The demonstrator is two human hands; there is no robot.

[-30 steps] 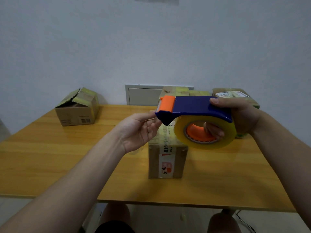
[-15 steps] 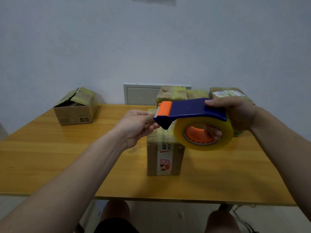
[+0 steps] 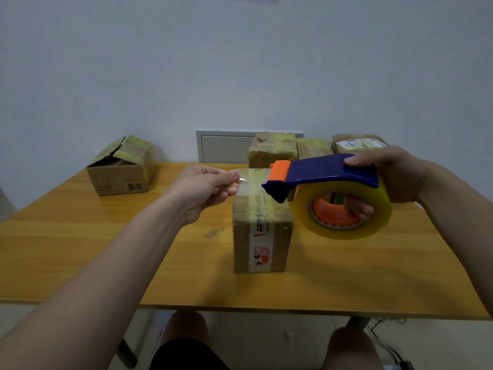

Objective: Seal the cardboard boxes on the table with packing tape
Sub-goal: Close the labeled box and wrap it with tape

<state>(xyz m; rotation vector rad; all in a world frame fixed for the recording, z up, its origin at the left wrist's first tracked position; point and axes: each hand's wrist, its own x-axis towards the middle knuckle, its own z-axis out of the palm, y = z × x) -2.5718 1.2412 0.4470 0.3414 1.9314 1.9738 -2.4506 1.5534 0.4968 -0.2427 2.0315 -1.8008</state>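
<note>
Pale wall (image 3: 240, 76) behind, with a white panel (image 3: 224, 148) set low in it; wooden table (image 3: 80, 249) in front of the seated person, bare knees showing under its near edge.

We logged one closed box (image 3: 262, 228) standing mid-table, brown, with printed tape running over its top and down the near face.

We noted the right hand (image 3: 392, 174) gripping the tape dispenser (image 3: 320, 173): thumb on top of the blue handle, fingers curled through the orange core of the roll (image 3: 373, 225). Dispenser held in the air to the right of the closed box, its orange head pointing left over the box's top.

We saw the left hand (image 3: 202, 192) pinching the end of a clear strip of tape (image 3: 250, 180) between thumb and forefinger. The strip ran from the dispenser head to that hand, above the far part of the box's top. We could not tell whether it touched the cardboard.

At the far left of the table we recorded an open box (image 3: 122, 169), flaps partly raised, well apart from the rest. Three more boxes (image 3: 272, 150) stood in a row along the far edge, yellowish tape across them; the rightmost sat partly behind the right hand.
</note>
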